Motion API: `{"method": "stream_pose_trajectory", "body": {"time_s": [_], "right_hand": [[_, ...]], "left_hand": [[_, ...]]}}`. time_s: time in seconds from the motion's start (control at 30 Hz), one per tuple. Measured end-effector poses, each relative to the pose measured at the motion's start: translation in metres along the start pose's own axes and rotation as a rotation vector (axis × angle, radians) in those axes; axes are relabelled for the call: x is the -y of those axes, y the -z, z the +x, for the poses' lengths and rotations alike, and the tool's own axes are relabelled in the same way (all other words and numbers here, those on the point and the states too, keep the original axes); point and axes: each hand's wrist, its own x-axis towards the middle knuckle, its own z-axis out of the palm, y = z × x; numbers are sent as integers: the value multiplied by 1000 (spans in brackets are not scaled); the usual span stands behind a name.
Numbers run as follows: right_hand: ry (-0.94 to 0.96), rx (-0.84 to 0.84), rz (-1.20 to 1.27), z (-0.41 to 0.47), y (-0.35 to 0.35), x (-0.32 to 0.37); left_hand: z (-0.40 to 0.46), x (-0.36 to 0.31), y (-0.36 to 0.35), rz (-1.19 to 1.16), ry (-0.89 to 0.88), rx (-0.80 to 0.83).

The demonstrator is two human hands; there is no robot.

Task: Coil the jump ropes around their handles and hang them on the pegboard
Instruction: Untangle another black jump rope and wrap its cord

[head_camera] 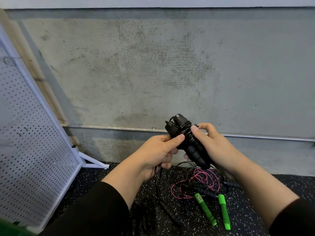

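Observation:
A pair of black jump-rope handles (190, 147) is held together upright in front of me, with black cord wound several turns around their upper part. My right hand (213, 143) grips the handles from the right, thumb on the coil. My left hand (158, 152) pinches the cord at the left of the handles, and loose black cord (157, 181) hangs from it to the floor. The white pegboard (34, 150) leans at the left, with a few small hooks on it.
On the speckled black floor lie a tangle of pink rope (201, 181), two green handles (223, 212), more black ribbed handles (170, 213) and loose black cord. A concrete wall with a metal conduit (264, 137) rises behind. The pegboard's white foot (95, 163) juts out on the floor.

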Motion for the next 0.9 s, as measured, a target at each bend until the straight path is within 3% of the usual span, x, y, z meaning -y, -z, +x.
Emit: {"method": "stream_pose_trajectory", "body": {"time_s": [0.17, 0.3, 0.43, 0.6, 0.73, 0.83, 0.9], "right_hand": [[118, -144, -91, 8, -1, -2], [274, -307, -433, 10, -1, -2], [347, -166, -540, 7, -5, -9], [266, -20, -478, 2, -14, -13], [261, -79, -450, 5, -15, -13], [378, -223, -546, 6, -18, -12], [379, -224, -641, 8, -17, -13]], "left_hand": [[2, -3, -3, -47, 16, 3], [0, -5, -5, -34, 42, -32], [1, -2, -6, -80, 37, -82], [4, -1, -3, -106, 33, -140], [0, -3, -6, -62, 35, -124], [-3, -7, -10, -38, 31, -81], [-3, -7, -12, -1, 13, -105]]}}
